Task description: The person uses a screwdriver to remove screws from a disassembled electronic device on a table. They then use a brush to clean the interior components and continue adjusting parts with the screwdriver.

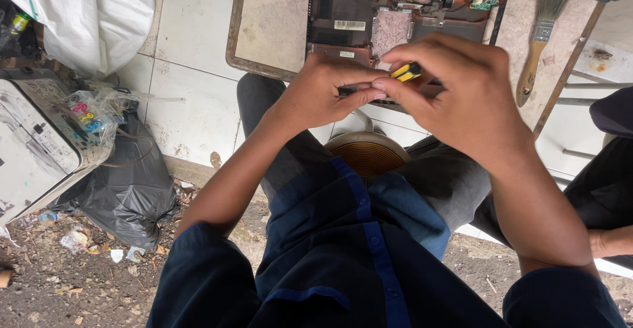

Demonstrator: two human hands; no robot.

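Observation:
My right hand (455, 90) is closed around a screwdriver with a yellow and black handle (406, 71). My left hand (326, 94) pinches the dark shaft near its tip, fingertips touching the right hand's. Both hands hover at the near edge of an opened laptop base (343, 11), whose dark shell and exposed circuit parts lie on a small worn table (270, 25). The tool's tip is hidden by my fingers.
A paintbrush (537, 38) lies on the table to the right. A brown round stool (367, 153) shows between my knees. At left stand a white printer (33, 150), a black plastic bag (132, 183) and a white sack (92, 18). Another person's leg (603, 189) is at right.

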